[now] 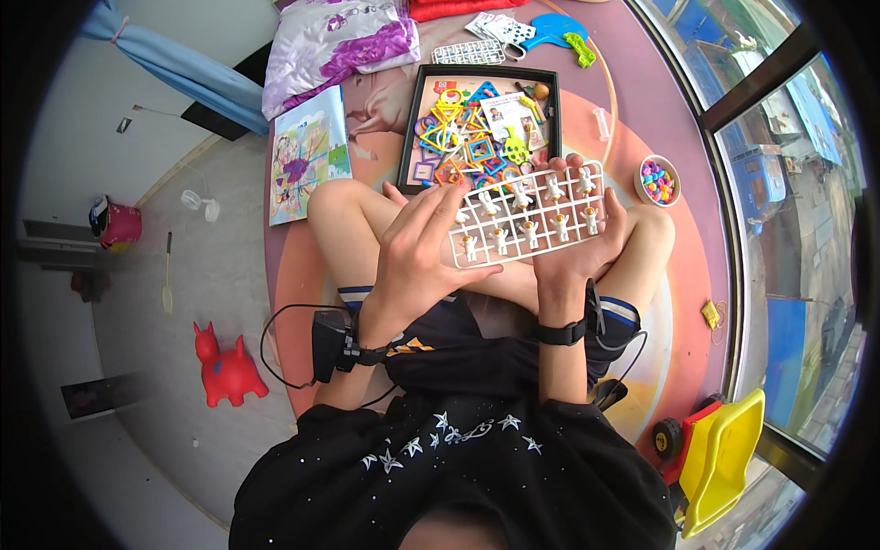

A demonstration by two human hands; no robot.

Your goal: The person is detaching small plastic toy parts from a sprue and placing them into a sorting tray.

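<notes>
The white plastic parts frame is held above the person's crossed legs, between the two hands, at the middle of the view. Its long axis runs left to right, with the right end tilted slightly toward the far side. Small white and tan figures sit in two rows inside the frame's grid.

The right hand supports the frame from beneath and behind. Its palm lies under the right half, and its fingertips curl over the far edge. This grip is clenched on the frame and carries most of its weight.

The left hand lies at the near left corner. Its fingers reach rightward across the left end of the frame, touching the grid near the leftmost figures. The thumb side sits below the near edge. Whether these fingers pinch a single figure or only steady the frame cannot be told from this view.

The left hand is therefore the nearer one to the left column of figures; the right columns lie directly over the right palm.

On the far side, a black tray rests on the round mat and holds coloured plastic shapes. A small bowl of beads stands to the right of the frame, just beside the right knee. A red toy animal stands on the floor at the left, well apart.
</notes>
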